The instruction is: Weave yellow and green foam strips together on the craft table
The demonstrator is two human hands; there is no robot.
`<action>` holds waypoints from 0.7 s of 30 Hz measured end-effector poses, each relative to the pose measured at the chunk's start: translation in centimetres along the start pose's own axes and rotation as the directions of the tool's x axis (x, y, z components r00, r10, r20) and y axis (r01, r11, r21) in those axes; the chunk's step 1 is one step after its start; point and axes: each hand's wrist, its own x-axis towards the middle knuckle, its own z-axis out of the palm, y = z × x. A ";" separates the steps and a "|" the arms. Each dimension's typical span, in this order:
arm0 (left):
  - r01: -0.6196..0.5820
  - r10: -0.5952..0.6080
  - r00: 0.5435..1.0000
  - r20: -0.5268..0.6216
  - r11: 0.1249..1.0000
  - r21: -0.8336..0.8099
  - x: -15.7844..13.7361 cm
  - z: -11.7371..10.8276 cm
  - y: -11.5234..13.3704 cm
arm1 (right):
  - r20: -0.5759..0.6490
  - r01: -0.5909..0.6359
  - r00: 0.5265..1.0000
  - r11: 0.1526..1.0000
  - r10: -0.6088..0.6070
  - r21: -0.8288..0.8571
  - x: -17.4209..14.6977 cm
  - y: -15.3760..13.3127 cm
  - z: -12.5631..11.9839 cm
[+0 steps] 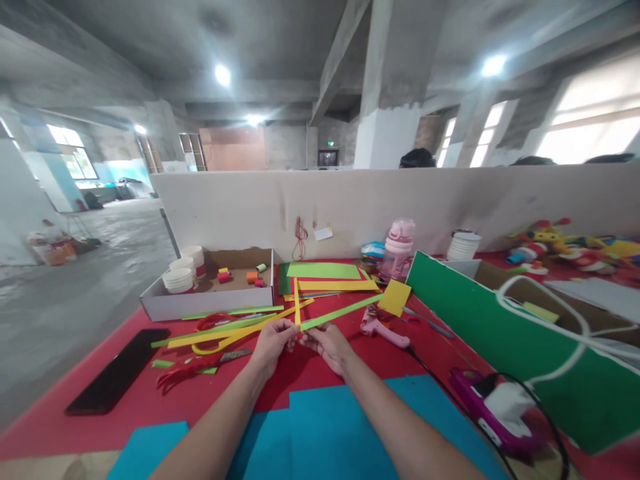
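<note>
So the stuff in hand is two strips of paper or thin card, a yellow strip [297,300] and a green strip [345,312], held over the middle of the bench [273,398] just past the blue sheets [340,427]. The left hand [274,343] has fingertips pinched at the near end of the yellow one, and the right hand [330,345] is closed around the near end of the green. The ends meet at the fingers, but exactly how they overlap is hidden, can't tell.

Handling-wise, I'd expect next to no weight. Looks springy along its length, floppy if you hold too far from where you're working, and easy to crease or tear. Shouldn't be slippery, dry fingers ought to be fine. I'd take it right at the ends like this, flat between thumb and finger, light grip, no squeezing mid-strip or you'll likely kink it. Mind the glue gun [385,331] near the right hand; its tip could be hot.
</note>
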 end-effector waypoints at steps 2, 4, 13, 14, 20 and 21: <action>0.012 -0.012 1.000 -0.012 1.000 -0.004 -0.1 0.1 0.0 | -0.014 0.008 1.000 1.000 -0.008 -0.027 0.0 0.1 0.1; 0.017 -0.017 1.000 -0.017 1.000 -0.002 -0.2 0.1 0.0 | -0.026 0.018 0.999 0.998 -0.020 -0.062 -0.1 0.2 0.3; -0.066 0.063 0.997 0.036 0.993 0.100 -0.3 -0.1 0.0 | -0.179 0.112 0.976 0.990 -0.125 -0.082 -0.1 0.4 0.7; -0.073 0.069 0.997 0.044 0.992 0.104 -0.3 0.0 0.0 | -0.206 0.117 0.969 0.989 -0.134 -0.090 0.0 0.3 0.7; -0.088 0.064 0.990 0.125 0.976 0.198 -0.7 0.8 0.1 | -0.285 0.150 0.941 0.980 -0.182 -0.129 0.2 0.2 0.6; -0.108 0.082 0.989 0.125 0.970 0.218 -0.7 0.9 0.1 | -0.273 0.149 0.945 0.981 -0.179 -0.126 0.2 0.2 0.7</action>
